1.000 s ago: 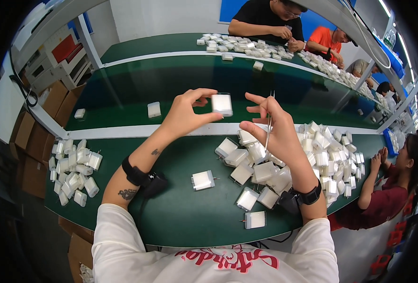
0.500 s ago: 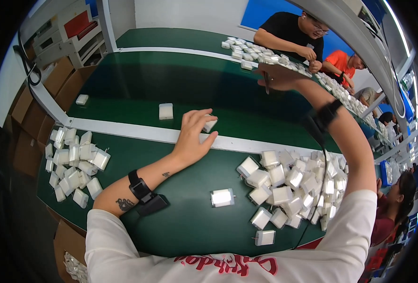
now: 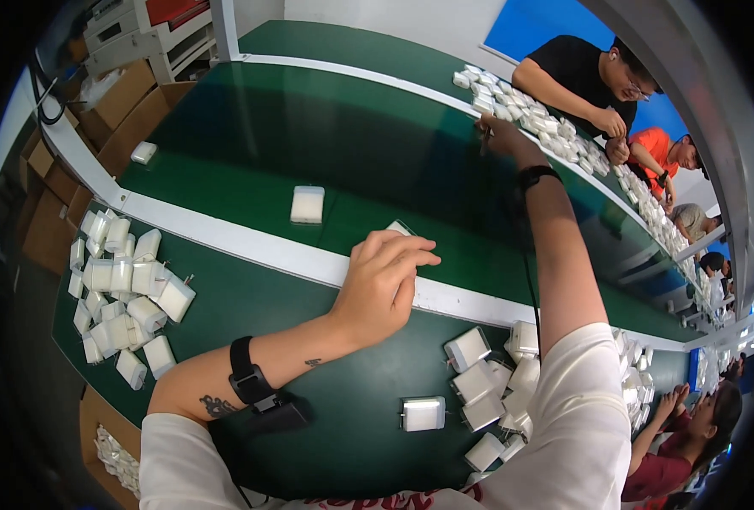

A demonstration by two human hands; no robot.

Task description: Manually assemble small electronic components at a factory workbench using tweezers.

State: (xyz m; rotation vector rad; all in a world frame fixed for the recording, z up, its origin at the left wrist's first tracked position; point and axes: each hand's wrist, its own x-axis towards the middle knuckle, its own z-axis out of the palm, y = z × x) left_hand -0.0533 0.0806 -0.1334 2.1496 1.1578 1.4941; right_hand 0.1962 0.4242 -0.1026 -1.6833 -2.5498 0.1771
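Observation:
My left hand [image 3: 381, 280] hovers at the near white rail, its fingers loosely bent and apart. Just beyond its fingers, a white block [image 3: 401, 228] on the green belt is partly hidden by them; whether they touch is unclear. My right arm stretches far across the belt. The right hand [image 3: 504, 138] is by the far white rail, beside the far pile of blocks [image 3: 521, 110]; its fingers are dark and too small to read. Another white block with a clear end [image 3: 307, 206] lies on the belt, and a smaller-looking one [image 3: 144, 153] farther left.
Piles of white blocks with clear ends and thin pins lie at left [image 3: 122, 276] and right [image 3: 479, 382]. A single block [image 3: 423, 414] lies near me. Co-workers [image 3: 581, 81] sit along the far side. Cardboard boxes [image 3: 109, 98] stand at left; a metal post [image 3: 224, 30] rises behind.
My right arm has extended farther forward, the hand reaching the far rail. The left hand has shifted off the block on the belt, slightly nearer me. The whole view has turned and shifted.

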